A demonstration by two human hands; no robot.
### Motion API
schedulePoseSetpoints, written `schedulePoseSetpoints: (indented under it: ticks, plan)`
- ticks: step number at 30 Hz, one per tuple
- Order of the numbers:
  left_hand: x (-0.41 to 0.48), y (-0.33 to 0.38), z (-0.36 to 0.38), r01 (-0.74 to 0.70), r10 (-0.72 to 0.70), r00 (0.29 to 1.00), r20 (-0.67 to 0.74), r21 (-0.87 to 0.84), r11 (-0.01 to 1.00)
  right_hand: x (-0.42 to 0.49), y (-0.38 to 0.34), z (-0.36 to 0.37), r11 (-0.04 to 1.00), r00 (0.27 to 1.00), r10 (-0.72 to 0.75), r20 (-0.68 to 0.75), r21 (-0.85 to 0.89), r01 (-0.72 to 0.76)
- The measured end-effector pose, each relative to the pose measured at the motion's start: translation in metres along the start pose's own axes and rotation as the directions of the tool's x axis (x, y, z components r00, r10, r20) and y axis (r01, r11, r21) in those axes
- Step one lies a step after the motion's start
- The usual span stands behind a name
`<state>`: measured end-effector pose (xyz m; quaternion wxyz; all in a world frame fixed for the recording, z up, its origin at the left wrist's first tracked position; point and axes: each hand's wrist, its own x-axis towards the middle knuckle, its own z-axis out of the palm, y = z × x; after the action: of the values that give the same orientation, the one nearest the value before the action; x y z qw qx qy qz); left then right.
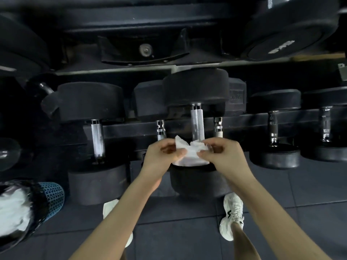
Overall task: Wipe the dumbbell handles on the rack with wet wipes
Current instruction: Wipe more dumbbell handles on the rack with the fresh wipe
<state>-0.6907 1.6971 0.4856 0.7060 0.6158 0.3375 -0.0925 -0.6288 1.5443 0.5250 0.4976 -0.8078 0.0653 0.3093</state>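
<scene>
Dark rack point(131, 129) — handle point(197, 122) btm behind wipe point(191, 155)

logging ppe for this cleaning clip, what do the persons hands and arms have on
Nothing: the left hand and right hand are bare, no gloves, rings or watch; the left forearm and right forearm show no sleeves as far as the picture's edge.

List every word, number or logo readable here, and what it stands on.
No text reads clearly.
White marking on the end of the upper dumbbell: too blurred to read.
Embossed panel on the hex dumbbell: too faint to read.
Black mark on the right shoe: no legible letters.
No print shows on the wipe.
</scene>
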Motion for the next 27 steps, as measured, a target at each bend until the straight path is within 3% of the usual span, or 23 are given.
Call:
schedulePoseSetpoints:
  ticks: [2, 6, 11, 14, 16, 18, 20, 22, 24, 25, 27]
  plan:
    - [-0.001, 0.000, -0.017, 0.034, -0.036, 0.999, -0.014, -0.080, 0.996, -0.005, -0.011, 0.017, 1.000, 0.999, -0.014, 0.032, 0.009, 0.013]
    - [0.006, -0.015, -0.051, 0.090, -0.097, 0.985, -0.143, -0.056, 0.994, -0.004, -0.013, 0.068, 0.935, 0.991, -0.127, -0.035, -0.337, 0.108]
    - [0.036, -0.039, -0.081, 0.090, -0.081, 0.950, -0.302, 0.017, 0.996, 0.020, -0.009, 0.138, 0.928, 0.979, -0.080, -0.186, -0.373, 0.005]
    - [0.065, -0.049, -0.086, 0.105, -0.061, 0.944, -0.323, 0.122, 0.987, 0.051, 0.000, 0.161, 0.970, 0.932, 0.091, -0.350, -0.182, -0.162]
    - [0.083, -0.056, -0.082, 0.079, -0.028, 0.957, -0.288, 0.170, 0.982, 0.071, 0.010, 0.171, 0.980, 0.892, 0.140, -0.430, -0.066, -0.186]
    - [0.097, -0.062, -0.075, 0.052, 0.003, 0.968, -0.253, 0.209, 0.977, 0.088, 0.021, 0.176, 0.988, 0.870, 0.148, -0.469, 0.029, -0.152]
    - [0.109, -0.069, -0.068, 0.065, 0.002, 0.966, -0.259, 0.248, 0.967, 0.108, 0.035, 0.181, 0.966, 0.876, 0.245, -0.414, 0.179, -0.186]
    - [0.118, -0.076, -0.064, 0.107, -0.049, 0.964, -0.262, 0.210, 0.972, 0.124, 0.045, 0.186, 0.939, 0.873, 0.301, -0.384, 0.280, -0.200]
    - [0.127, -0.081, -0.062, 0.130, -0.109, 0.971, -0.213, 0.091, 0.987, 0.136, 0.046, 0.192, 0.947, 0.823, 0.314, -0.472, 0.217, -0.237]
    - [0.130, -0.083, -0.062, 0.140, -0.131, 0.974, -0.185, 0.036, 0.989, 0.137, 0.042, 0.193, 0.915, 0.799, 0.389, -0.459, 0.291, -0.279]
    - [0.137, -0.081, -0.059, 0.157, -0.163, 0.978, -0.127, -0.053, 0.986, 0.143, 0.046, 0.194, 0.753, 0.784, 0.518, -0.341, 0.617, -0.229]
